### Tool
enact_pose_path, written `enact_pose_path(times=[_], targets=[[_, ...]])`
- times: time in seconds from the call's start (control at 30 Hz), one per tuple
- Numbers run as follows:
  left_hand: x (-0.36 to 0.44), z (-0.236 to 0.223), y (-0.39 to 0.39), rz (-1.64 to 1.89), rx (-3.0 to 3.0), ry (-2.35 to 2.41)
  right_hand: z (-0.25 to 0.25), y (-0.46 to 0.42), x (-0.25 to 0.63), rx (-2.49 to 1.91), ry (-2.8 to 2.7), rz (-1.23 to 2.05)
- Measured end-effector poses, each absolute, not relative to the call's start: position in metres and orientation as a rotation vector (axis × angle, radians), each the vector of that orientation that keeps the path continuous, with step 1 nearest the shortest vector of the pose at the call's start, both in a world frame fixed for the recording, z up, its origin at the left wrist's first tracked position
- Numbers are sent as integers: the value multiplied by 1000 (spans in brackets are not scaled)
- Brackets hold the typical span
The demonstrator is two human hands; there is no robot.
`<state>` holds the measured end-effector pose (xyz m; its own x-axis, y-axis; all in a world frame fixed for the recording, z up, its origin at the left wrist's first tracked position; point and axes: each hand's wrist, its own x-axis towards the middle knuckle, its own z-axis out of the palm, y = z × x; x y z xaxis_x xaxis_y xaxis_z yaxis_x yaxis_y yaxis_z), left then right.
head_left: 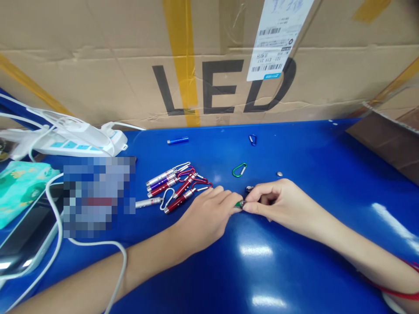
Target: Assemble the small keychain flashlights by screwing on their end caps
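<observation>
My left hand (206,213) and my right hand (278,203) meet at the middle of the blue table (294,253). Both pinch a small green keychain light (239,203) between their fingertips; only its green end shows. Just left of my left hand lies a pile of several red, purple and silver keychain lights with carabiners (176,185). A green carabiner (239,169) lies loose a little beyond the hands. A small metal part (249,189) sits right by my right fingers.
A blue tube (177,140), a blue carabiner (252,139) and a small silver disc (279,174) lie farther back. A big cardboard box marked LED (212,61) walls the rear. A white power strip (75,139), cables, a phone (22,235) and a teal pack (19,187) crowd the left.
</observation>
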<state>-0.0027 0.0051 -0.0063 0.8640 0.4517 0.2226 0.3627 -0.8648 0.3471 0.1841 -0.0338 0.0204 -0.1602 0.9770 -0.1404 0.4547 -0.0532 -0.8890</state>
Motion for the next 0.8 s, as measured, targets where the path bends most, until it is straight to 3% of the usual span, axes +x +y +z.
enact_pose_path(times=[0.3, 0.5, 0.63, 0.8], targets=[[0, -2, 4, 568, 2624, 692, 41, -30, 201, -1607, -1715, 887], [-2, 2, 4, 551, 2549, 744, 31, -20, 232, -1800, -2055, 68], [-2, 1, 5, 544, 2538, 734, 33, -20, 236, -1743, -2218, 115], [-3, 1, 3, 576, 2539, 719, 78, -34, 254, -1681, -1817, -127]])
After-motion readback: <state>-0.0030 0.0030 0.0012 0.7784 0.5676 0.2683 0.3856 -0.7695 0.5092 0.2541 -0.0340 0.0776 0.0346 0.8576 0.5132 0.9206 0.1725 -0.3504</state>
